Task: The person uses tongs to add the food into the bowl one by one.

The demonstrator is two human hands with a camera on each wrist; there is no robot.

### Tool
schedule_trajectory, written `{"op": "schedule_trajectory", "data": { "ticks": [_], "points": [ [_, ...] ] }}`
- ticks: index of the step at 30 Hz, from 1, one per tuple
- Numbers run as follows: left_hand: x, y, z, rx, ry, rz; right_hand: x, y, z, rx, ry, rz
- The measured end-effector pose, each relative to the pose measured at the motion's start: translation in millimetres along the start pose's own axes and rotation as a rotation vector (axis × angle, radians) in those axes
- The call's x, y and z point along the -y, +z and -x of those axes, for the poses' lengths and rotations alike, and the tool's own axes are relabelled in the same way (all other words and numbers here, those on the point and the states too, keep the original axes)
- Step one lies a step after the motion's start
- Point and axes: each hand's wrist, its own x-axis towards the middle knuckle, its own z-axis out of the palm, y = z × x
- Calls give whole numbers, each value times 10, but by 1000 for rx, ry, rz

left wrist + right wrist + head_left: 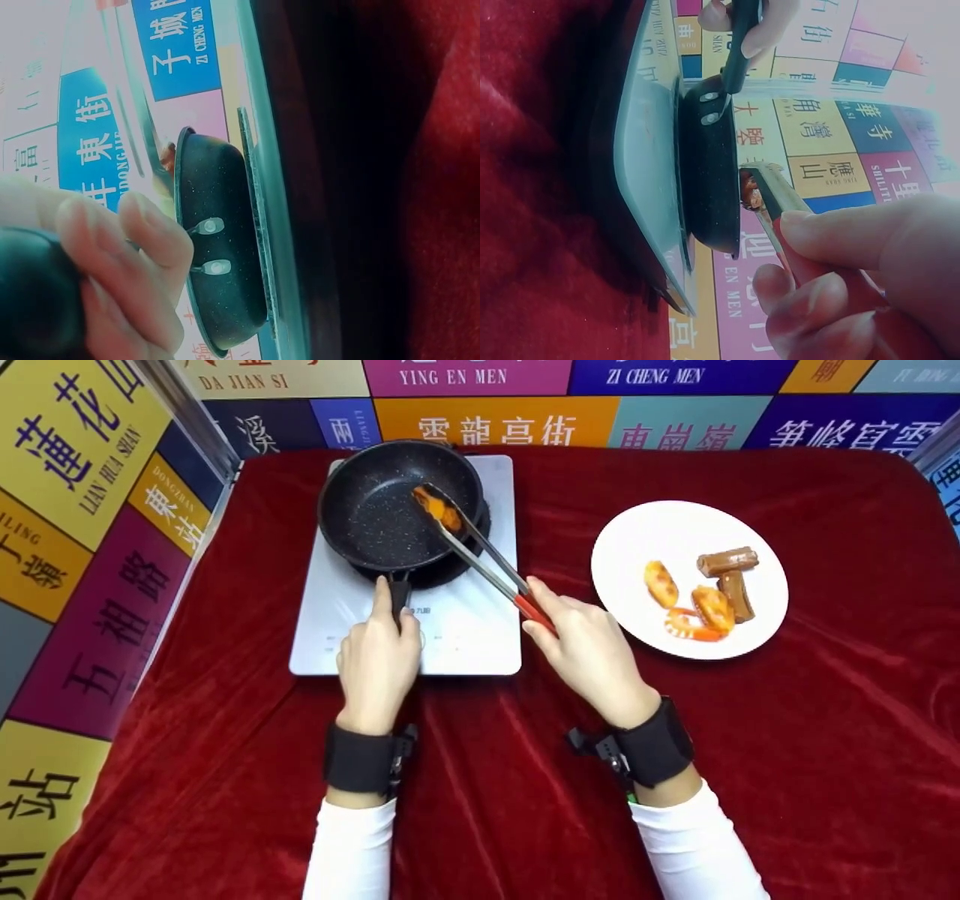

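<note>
A black speckled frying pan (pixel 375 517) sits on a white induction cooktop (pixel 465 637). My left hand (pixel 379 660) grips the pan's black handle (pixel 398 594); in the left wrist view the fingers (pixel 127 262) curl round the handle, with the pan (pixel 217 255) beyond. My right hand (pixel 589 649) holds red-handled metal tongs (pixel 487 559), whose tips pinch an orange piece of food (pixel 437 508) inside the pan. The right wrist view shows the tongs (pixel 769 199), the pan (pixel 709 176) and the cooktop (pixel 645 172) edge-on.
A white plate (pixel 630 540) at the right holds several pieces of food: sausage pieces (pixel 731 572), a shrimp (pixel 686 626) and orange fried pieces. Red cloth (pixel 750 780) covers the table. Coloured signboards (pixel 82 525) wall the left and back.
</note>
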Motion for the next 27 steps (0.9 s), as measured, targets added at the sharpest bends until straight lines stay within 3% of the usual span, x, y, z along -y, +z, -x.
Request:
{"op": "schedule_trajectory", "data": {
  "ticks": [12,27],
  "points": [
    [11,0,-10,-5,-19,-6,78,97,-48,3,-43,-3],
    [13,-22,-3,-5,-8,-11,166,-3,-31,41,-46,21]
  ]
}}
